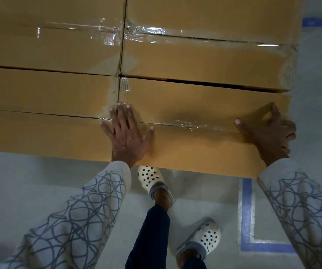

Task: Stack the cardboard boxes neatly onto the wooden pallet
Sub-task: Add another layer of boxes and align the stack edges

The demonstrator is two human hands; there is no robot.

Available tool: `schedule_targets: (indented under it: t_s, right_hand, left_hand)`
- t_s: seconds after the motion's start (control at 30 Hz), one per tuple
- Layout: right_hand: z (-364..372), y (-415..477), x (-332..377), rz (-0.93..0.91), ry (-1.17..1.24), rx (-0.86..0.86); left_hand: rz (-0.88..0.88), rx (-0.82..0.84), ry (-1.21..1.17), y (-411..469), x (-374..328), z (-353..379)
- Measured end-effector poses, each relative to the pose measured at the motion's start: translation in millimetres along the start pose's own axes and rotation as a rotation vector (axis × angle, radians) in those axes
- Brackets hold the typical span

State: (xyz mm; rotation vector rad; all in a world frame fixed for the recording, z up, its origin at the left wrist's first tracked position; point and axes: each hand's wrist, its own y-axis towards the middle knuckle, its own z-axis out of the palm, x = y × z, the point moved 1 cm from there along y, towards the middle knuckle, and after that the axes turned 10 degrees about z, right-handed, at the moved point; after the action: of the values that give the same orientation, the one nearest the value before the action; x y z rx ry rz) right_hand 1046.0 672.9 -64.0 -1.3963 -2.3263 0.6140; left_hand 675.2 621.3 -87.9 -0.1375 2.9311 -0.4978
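Our left hand point(127, 134) flat, fingers spread, on left end of near right box point(195, 150), fingertips at seam with near left box point(40, 133). Our right hand point(267, 133) grips same box's right end, thumb on top, fingers curled over edge. Behind: far left box point(49, 51), far right box point(204, 61). Clogs point(150, 177), blue tape point(246, 210) on floor point(40, 181).

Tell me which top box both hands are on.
The near-right box: left hand presses flat near its left end, right hand grips its right end. No other box has both.
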Motion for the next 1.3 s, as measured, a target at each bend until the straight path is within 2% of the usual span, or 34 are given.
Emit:
schedule_targets:
  t_s: [0.33,1.3]
  right_hand:
    - [-1.0,-3.6,5.6,0.007,-0.011,0.023]
    - [3.1,2.7,6.6,0.011,-0.043,0.067]
  left_hand:
    - [0.01,0.055,0.004,-1.3,8.6,8.8]
    - [0.015,0.04,0.011,-0.3,10.9,15.0]
